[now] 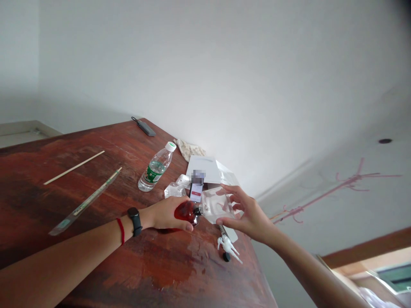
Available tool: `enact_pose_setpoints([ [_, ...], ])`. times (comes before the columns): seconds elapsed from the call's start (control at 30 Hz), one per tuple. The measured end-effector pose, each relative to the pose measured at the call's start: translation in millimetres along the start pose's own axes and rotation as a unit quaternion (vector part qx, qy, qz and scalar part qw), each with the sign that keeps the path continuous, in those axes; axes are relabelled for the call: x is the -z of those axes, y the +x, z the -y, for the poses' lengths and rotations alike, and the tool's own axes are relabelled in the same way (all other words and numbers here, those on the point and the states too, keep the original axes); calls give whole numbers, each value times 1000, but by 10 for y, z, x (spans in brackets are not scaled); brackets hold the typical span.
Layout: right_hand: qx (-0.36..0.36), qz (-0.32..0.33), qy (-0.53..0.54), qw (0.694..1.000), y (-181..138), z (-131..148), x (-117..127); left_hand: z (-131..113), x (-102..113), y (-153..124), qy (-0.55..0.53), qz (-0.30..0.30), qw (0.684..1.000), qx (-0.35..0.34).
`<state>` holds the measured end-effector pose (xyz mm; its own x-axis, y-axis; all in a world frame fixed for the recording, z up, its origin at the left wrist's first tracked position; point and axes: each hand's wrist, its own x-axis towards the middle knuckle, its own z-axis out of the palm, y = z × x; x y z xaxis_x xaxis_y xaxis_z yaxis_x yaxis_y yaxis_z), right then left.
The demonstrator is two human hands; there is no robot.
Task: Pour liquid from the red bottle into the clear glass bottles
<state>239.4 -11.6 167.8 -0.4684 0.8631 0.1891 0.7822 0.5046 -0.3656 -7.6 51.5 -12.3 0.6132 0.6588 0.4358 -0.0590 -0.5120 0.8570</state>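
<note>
My left hand (165, 212) is wrapped round a small bottle of red liquid (186, 211), which lies tilted with its black neck to the right. That neck is at the near side of a clear, square-sided container (215, 206); whether the two touch I cannot tell. The container is gripped between the thumb and fingers of my right hand (248, 214). Below my right hand are a white plastic piece with several prongs (228, 246) and a small black cap (226, 256). Just beyond my left hand stand another clear container (175, 191) and a phone (196, 191) with its screen lit.
A water bottle (156, 170) with a green label stands past my left hand. Left of it lie a bare stick (75, 167) and a wrapped one (93, 196). A white box (204, 169), a crumpled cloth (189, 149) and a dark grey device (145, 127) are by the wall.
</note>
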Motion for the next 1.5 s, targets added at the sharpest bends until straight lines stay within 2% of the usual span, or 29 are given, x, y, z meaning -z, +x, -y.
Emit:
enact_pose_setpoints([
  [0.63, 19, 10, -30, 999, 32, 6, 40, 18, -11, 8, -1, 1, 1000, -1],
  [1.5, 0, 57, -47, 997, 99, 89, 98, -38, 7, -3, 4, -2, 1000, 0],
])
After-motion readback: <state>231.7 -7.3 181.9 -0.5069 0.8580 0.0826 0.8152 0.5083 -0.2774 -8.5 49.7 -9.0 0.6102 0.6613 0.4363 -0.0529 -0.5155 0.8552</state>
